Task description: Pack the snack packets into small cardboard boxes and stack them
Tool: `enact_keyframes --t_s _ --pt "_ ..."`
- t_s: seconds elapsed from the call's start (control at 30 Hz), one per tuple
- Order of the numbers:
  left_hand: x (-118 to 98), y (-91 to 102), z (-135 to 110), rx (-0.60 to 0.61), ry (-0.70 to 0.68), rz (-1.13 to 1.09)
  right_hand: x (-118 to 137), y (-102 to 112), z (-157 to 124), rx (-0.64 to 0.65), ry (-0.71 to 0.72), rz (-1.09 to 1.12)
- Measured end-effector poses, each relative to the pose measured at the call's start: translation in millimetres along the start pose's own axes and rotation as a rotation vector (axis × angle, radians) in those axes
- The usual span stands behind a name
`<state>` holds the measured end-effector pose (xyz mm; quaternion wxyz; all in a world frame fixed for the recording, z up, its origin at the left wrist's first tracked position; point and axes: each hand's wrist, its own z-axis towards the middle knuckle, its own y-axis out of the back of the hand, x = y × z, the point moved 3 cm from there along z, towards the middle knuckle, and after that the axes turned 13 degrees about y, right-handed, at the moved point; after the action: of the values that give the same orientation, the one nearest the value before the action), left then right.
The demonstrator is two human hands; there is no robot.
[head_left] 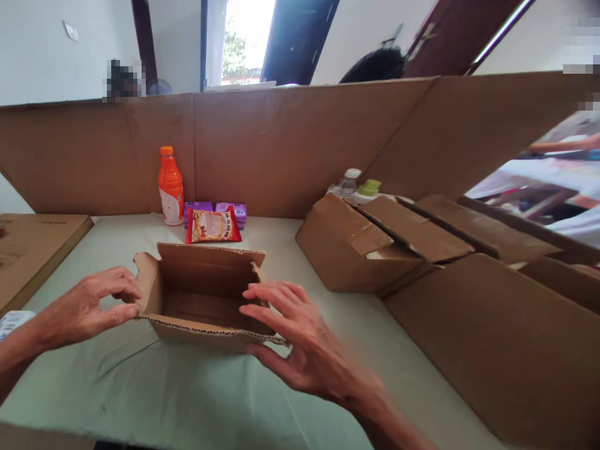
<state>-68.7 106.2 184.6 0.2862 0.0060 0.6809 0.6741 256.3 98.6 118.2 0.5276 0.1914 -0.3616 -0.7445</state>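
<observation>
A small open cardboard box (206,275) sits on the pale green table cover (187,387) right in front of me, its inside bare. My left hand (89,306) pinches the box's left flap between thumb and fingers. My right hand (300,337) rests at the box's right front corner, fingers spread over the rim and thumb under the front flap. Behind the box lie a red and yellow snack packet (213,226), two purple cartons (234,211) and an upright orange drink bottle (170,186).
A tall cardboard wall (290,144) stands along the back. Larger open cardboard boxes (375,244) fill the right side, with two bottle tops (360,181) showing behind them. Flat cardboard (28,250) lies at the left. Another person's arm (562,147) shows far right.
</observation>
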Motion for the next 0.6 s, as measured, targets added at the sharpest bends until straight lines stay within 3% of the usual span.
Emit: enact_keyframes --t_s 0.13,0.33,0.47,0.6 --pt "3.7 -18.4 -24.5 -0.116 -0.016 -0.073 -5.6 9.0 -12.4 -0.029 -0.045 -0.081" --pt "-9.8 -54.9 -22.2 -0.31 -0.051 -0.153 -8.0 8.4 -25.9 -0.112 -0.053 -0.187" --pt "-7.6 -63.1 -33.2 -0.379 -0.064 -0.181 -6.4 8.6 -33.4 -0.125 -0.046 -0.275" --pt "-5.3 -70.5 -49.6 -0.505 -0.056 -0.141 -9.6 7.3 -40.8 -0.094 -0.045 -0.164"
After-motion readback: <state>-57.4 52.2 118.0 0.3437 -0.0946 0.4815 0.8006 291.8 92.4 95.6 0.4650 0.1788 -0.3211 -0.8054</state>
